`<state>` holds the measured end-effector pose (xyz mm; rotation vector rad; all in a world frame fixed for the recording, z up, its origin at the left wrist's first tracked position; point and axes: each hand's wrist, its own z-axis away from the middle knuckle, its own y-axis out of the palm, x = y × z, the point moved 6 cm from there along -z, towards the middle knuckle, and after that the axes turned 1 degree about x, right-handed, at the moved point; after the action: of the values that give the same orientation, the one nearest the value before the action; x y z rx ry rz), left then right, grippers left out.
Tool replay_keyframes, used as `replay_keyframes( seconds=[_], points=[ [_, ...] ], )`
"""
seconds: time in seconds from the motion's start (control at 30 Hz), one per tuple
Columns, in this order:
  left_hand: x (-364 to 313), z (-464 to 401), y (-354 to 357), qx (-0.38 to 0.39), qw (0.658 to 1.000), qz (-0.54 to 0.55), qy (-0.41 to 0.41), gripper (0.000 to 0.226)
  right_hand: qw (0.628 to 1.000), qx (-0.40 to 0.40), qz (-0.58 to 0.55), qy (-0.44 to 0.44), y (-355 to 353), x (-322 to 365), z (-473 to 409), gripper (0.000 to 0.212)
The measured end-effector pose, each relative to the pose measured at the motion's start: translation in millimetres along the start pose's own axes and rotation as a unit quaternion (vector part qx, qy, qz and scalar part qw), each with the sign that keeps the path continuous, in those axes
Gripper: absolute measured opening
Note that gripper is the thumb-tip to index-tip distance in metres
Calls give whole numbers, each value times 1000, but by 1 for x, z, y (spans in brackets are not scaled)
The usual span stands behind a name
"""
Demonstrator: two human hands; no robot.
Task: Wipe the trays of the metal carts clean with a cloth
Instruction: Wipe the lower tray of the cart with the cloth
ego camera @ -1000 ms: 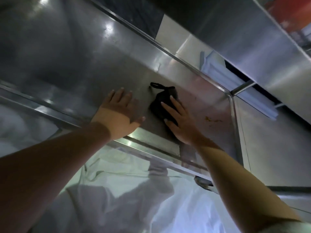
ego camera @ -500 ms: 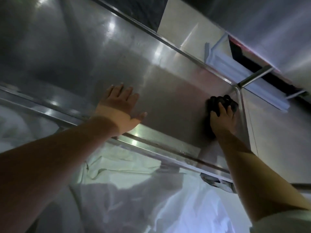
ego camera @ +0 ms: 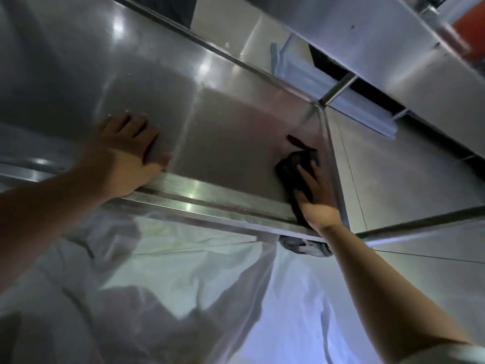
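While the tray [ego camera: 223, 143] is mid-wipe, step in hand looks like scrubbing its right end; most of the floor to the left of the right hand [ego camera: 316, 203] reads clean, though glare hides detail. Left hand [ego camera: 126, 156] lies flat on the tray floor, fingers spread, holding nothing, bracing. Right hand presses the cloth [ego camera: 296, 172] down with straight fingers, just beside the tray's right wall, near the front rim. Cloth is bunched, long axis running from the wrist toward the far corner, a loose tail pointing away beyond the fingertips. Next move, my guess: push into the far right corner, keep pressure flat
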<state>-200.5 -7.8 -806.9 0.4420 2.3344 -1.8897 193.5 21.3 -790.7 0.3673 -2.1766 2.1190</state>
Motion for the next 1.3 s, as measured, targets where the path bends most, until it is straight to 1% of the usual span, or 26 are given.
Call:
replay_keyframes(
  seconds=[0.03, 0.07, 0.1, 0.13, 0.17, 0.27, 0.33, 0.4, 0.47, 0.57, 0.6, 0.63, 0.7, 0.77, 0.83, 0.9, 1.0, 1.1, 1.13, 1.2, 1.23, 1.27, 1.3],
  points=[
    [-1, 0, 0, -5, 1000, -1, 2, 78, 995, -22, 10, 95, -2, -19, -4, 54],
    [-1, 1, -1, -9, 1000, -2, 2, 78, 983, -25, 22, 183, -3, -33, -7, 54],
    [-2, 1, -1, -9, 1000, -4, 1, 77, 969, -18, 26, 244, -3, -40, -10, 54],
    [-2, 1, 0, -5, 1000, -10, -1, 77, 962, -11, 19, 274, -3, -41, -14, 54],
    [-3, 1, 0, -1, 1000, -18, -2, 77, 958, -10, 8, 286, -1, -38, -16, 54],
    [-5, 0, -2, -6, 1000, -16, -7, 75, 962, -20, 0, 273, 4, -11, -3, 54],
    [-5, -1, -2, -4, 1000, -14, -12, 77, 973, -28, -6, 231, 7, 17, 21, 53],
    [-3, -3, -2, -3, 1000, -3, -19, 82, 988, -29, 1, 152, 12, 58, 43, 53],
    [-4, -4, -1, 9, 1000, 10, -25, 83, 998, -11, 19, 66, 26, 112, 53, 54],
    [5, -4, 0, 15, 1000, 2, 1, 71, 998, 37, -16, -39, 53, 193, 52, 56],
    [12, -3, 1, 31, 999, 0, 19, 70, 996, 53, -24, -72, 58, 211, 48, 56],
    [22, -3, 1, 53, 998, 1, 37, 70, 992, 67, -28, -103, 60, 220, 44, 56],
    [53, -1, 0, 96, 994, -16, 56, 74, 983, 86, -37, -157, 54, 216, 37, 55],
    [104, 10, -7, 111, 992, -52, 27, 81, 979, 89, -53, -177, 46, 196, 33, 56],
    [154, 29, -21, 101, 992, -77, -23, 84, 986, 67, -62, -140, 40, 168, 27, 56],
    [180, 46, -37, 86, 991, -88, -51, 84, 996, 22, -58, -63, 35, 141, 11, 52],
    [175, 59, -52, 85, 991, -100, -39, 82, 998, -18, -10, 65, 39, 130, -19, 50],
    [157, 64, -61, 74, 992, -95, -30, 80, 976, -22, -32, 213, 49, 153, -45, 52],
    [155, 64, -64, 70, 992, -95, -33, 78, 969, -17, -44, 243, 54, 168, -54, 52],
    [153, 65, -67, 63, 993, -97, -37, 77, 966, -2, -48, 253, 63, 209, -73, 53],
    [154, 65, -67, 66, 992, -99, -37, 76, 971, 5, -46, 236, 68, 234, -82, 53],
    [154, 65, -66, 74, 991, -101, -39, 76, 979, 9, -44, 201, 72, 261, -91, 53],
    [156, 65, -65, 81, 991, -101, -43, 76, 988, 13, -42, 147, 77, 290, -98, 53]
  ],
)
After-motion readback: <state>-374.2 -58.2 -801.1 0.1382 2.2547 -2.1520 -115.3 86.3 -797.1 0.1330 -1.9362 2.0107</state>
